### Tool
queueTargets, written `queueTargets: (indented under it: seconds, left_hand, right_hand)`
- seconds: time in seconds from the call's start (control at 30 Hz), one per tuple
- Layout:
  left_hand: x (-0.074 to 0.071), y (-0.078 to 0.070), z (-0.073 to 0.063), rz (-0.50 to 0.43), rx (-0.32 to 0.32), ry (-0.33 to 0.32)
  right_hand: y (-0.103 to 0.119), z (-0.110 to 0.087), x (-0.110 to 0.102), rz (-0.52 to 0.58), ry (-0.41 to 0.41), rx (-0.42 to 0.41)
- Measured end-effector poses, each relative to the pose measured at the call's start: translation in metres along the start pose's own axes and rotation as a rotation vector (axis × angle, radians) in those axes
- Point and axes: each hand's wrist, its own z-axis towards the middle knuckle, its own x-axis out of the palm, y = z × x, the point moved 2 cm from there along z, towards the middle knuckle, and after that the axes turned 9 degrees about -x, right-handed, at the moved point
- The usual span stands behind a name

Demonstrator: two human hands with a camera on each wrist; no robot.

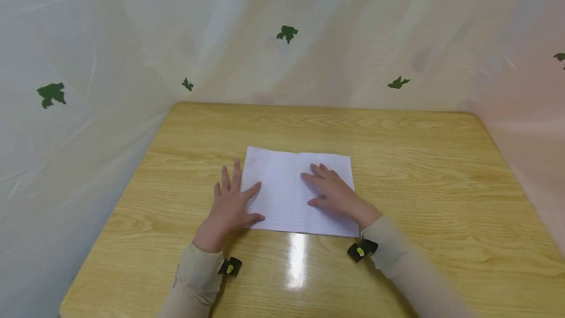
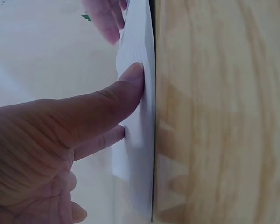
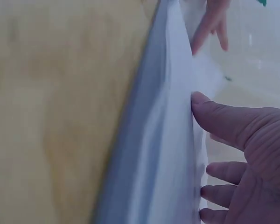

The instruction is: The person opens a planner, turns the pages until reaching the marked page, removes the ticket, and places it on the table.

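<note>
An open notebook (image 1: pixel 278 195) with ruled white pages lies flat on the wooden table, its fold running down the middle. My left hand (image 1: pixel 231 205) is spread over its left edge, with the thumb and index finger on the left page and the other fingers out past the edge. In the left wrist view the left thumb (image 2: pixel 107 102) touches the paper near its front edge. Over the right page my right hand (image 1: pixel 335 193) lies with fingers extended and apart. The right wrist view shows the right thumb (image 3: pixel 219 114) and fingertips at the page surface.
The wooden table (image 1: pixel 419 175) extends on all sides of the notebook, with rounded far corners. Behind it and at the sides hangs a pale curtain (image 1: pixel 335 63) with green leaf shapes. A black band with a bow (image 1: pixel 362 250) sits at each sleeve cuff.
</note>
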Motion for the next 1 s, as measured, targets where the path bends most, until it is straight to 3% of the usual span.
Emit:
queueTargets:
  seconds: [0.17,0.4,0.6,1.0]
  left_hand:
    - [-0.002,-0.001,-0.001,0.019,0.005,0.056]
    - [0.003,-0.006,-0.001,-0.01,0.121,0.088]
    - [0.006,-0.012,-0.002,-0.072,0.163,0.117]
    - [0.005,-0.015,-0.003,-0.124,0.166,0.16]
  right_hand:
    - [-0.026,-0.003,-0.015,0.017,0.021,0.137]
    - [-0.051,-0.005,-0.025,0.009,0.004,0.204]
    - [-0.057,-0.004,-0.028,0.019,0.012,0.215]
    - [-0.052,-0.008,-0.037,-0.042,0.049,0.261]
